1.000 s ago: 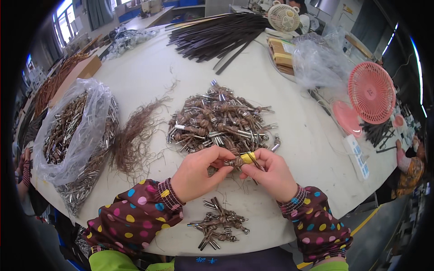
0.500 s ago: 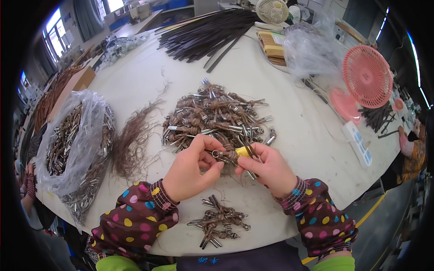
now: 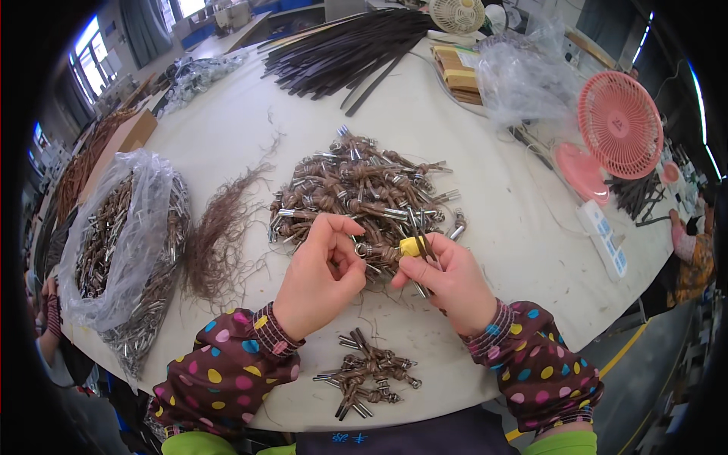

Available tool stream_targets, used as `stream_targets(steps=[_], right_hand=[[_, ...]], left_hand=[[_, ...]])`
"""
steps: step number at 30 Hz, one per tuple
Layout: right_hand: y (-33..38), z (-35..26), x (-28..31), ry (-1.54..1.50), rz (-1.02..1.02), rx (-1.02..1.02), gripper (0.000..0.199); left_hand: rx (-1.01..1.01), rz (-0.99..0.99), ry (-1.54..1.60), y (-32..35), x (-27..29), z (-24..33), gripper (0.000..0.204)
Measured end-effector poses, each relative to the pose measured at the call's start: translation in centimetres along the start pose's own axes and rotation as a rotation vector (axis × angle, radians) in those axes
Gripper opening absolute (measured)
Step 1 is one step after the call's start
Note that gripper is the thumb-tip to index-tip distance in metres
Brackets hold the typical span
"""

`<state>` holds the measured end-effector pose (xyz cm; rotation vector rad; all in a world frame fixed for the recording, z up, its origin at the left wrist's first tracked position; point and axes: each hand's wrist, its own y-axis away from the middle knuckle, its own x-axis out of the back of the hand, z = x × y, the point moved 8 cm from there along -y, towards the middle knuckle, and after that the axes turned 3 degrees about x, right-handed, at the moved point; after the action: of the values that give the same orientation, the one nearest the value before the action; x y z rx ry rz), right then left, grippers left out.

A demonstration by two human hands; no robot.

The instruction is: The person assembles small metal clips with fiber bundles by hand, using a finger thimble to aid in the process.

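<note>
Through the head feed I view a broad white table [image 3: 523, 280] as the base surface. Beyond the work area, dark flat strips [image 3: 341, 53] lie fanned across its far side. At centre I locate a pile of brown knotted cord pieces [image 3: 341, 186] with silver metal ends. To the left I observe a clear plastic bag [image 3: 95, 303], its mouth open, filled with similar pieces. A pink fan [image 3: 619, 121] stands on the right side, with a white power strip [image 3: 603, 239] near its base. A tangle of fine brown threads [image 3: 214, 250] lies between the bag and the pile. A small cluster of pieces [image 3: 368, 371] lies near the front edge, apart from the pile.

The left hand [image 3: 318, 277] is positioned beside the near left side of the pile: forefinger raised from the thumb, remaining fingers curled. I cannot tell whether these fingers pinch a fine thread. The right hand [image 3: 457, 284] grasps one knotted cord piece [image 3: 385, 254] between thumb and fingers, in front of the pile. A yellow band [image 3: 410, 246] shows at the right fingers. Metal tubes [image 3: 419, 290] project below that grip. At the piece's left end, a small metal ring [image 3: 362, 249] points toward the left fingertips.
</note>
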<state>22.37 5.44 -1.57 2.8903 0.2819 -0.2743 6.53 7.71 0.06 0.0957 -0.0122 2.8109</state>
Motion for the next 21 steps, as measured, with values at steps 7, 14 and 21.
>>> stream_targets(steps=[7,14,21], right_hand=[[-0.1,-0.3,0.6,0.004,0.046,0.048,0.017],[-0.1,0.0,0.0,0.028,0.021,0.063,0.019],[0.1,-0.2,-0.6,0.021,0.032,0.124,0.018]], left_hand=[[-0.189,0.041,-0.481,0.4,1.0,2.9,0.034],[-0.223,0.084,-0.543,0.4,-0.5,3.9,0.040],[-0.005,0.010,-0.232,-0.6,-0.3,0.6,0.039]])
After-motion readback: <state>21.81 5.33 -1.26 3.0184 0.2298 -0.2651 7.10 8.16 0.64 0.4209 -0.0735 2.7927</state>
